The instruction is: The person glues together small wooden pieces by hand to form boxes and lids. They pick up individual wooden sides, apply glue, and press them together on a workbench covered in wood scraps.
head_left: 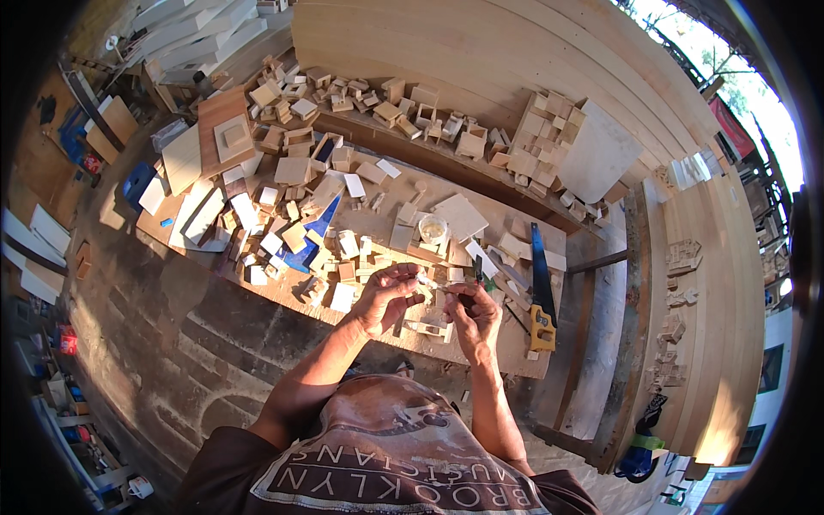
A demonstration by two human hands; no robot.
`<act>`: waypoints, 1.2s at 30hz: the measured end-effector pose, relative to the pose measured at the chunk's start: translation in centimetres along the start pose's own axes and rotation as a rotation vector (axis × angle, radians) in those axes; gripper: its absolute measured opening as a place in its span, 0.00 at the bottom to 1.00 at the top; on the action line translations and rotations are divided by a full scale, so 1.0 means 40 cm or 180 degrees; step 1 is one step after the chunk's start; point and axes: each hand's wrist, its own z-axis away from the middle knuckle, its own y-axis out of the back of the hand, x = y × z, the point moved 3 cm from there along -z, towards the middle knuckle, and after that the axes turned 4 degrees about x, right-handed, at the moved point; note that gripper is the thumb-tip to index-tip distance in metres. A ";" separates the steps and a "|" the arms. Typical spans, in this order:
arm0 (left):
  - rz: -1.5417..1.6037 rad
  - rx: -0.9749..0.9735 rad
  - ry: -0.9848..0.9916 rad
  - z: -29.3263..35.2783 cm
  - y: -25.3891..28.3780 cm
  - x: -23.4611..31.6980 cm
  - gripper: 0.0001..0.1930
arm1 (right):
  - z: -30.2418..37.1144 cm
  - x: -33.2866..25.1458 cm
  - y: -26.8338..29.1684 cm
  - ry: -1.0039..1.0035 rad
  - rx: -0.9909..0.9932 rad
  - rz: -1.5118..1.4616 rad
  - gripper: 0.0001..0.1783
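Over the near edge of a wooden workbench [524, 359], my two hands are held close together. My left hand [388, 300] is closed in a pinch around a small pale wooden piece [425, 280]. Facing it, my right hand [475, 319] pinches a thin stick, whose tip is near that piece; its detail is too small to make out. Just below my fingers a small wooden assembly [427, 329] lies on the bench. Beyond the hands stands a round, clear tub [432, 229] with pale contents.
A handsaw [541, 287] with a yellow handle lies at the right of the bench. Wooden blocks and offcuts [294, 170] crowd the left and back, around a blue piece [311, 240]. Stacked boards [498, 43] rise behind. More small wooden parts [672, 330] sit on planks at the right.
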 end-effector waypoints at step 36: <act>-0.3684 0.0356 -0.2288 0.036 -0.031 0.020 0.11 | -0.011 -0.077 0.050 0.1001 0.0354 0.1445 0.05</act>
